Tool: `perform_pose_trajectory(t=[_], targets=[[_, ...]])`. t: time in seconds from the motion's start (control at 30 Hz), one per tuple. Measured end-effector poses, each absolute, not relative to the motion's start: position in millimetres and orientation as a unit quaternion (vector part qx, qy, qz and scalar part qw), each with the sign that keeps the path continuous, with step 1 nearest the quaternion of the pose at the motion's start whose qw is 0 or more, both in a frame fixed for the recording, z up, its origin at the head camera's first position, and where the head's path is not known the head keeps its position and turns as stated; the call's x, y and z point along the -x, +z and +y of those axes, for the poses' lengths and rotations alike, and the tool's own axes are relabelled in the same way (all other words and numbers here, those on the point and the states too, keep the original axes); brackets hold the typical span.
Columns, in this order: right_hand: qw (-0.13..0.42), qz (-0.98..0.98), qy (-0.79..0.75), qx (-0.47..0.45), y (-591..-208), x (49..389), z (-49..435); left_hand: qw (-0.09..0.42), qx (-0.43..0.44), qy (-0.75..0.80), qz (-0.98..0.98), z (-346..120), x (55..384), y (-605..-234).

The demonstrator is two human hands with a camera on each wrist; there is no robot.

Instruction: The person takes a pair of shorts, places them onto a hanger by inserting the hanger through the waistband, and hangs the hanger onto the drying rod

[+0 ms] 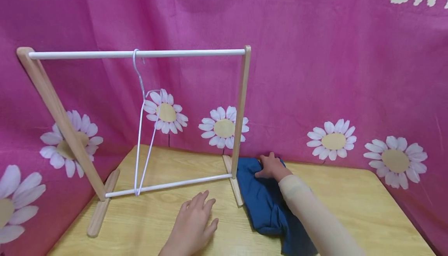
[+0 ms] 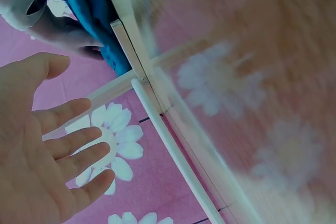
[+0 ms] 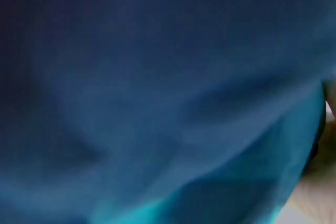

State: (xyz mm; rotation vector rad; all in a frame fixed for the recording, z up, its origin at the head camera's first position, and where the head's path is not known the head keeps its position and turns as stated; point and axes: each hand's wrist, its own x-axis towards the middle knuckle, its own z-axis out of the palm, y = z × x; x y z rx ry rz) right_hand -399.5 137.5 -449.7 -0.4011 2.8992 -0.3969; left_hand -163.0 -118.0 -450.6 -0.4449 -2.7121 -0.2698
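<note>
A dark blue garment [image 1: 259,197] lies bunched on the table, right beside the rack's right foot. My right hand [image 1: 272,167] rests on its far end, fingers spread over the fabric. In the right wrist view the blue cloth [image 3: 157,103] fills almost everything, and only a sliver of hand shows at the right edge. My left hand [image 1: 192,225] hovers over the table in front of the rack, fingers loosely spread and holding nothing; the left wrist view shows its palm [image 2: 31,145] bare. A white hanger [image 1: 140,131] hangs edge-on from the rack's top rail.
The clothes rack [image 1: 241,112] has wooden posts, a white top rail [image 1: 196,53] and a white lower bar [image 1: 185,183]. Its feet stand on a light wooden table [image 1: 353,201]. Behind the table hangs a pink curtain [image 1: 297,73] printed with white daisies.
</note>
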Motion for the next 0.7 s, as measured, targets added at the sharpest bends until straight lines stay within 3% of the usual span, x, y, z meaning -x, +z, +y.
perform_pose_trajectory(t=[0.47,0.7], targets=[[-0.039,0.947,-0.188,0.259,-429,391,160,0.191,0.17,-0.117,-0.96,-114,153,-445],[-0.066,0.937,-0.197,0.281,-396,376,168,0.173,0.177,-0.123,-0.961,-107,145,-441]])
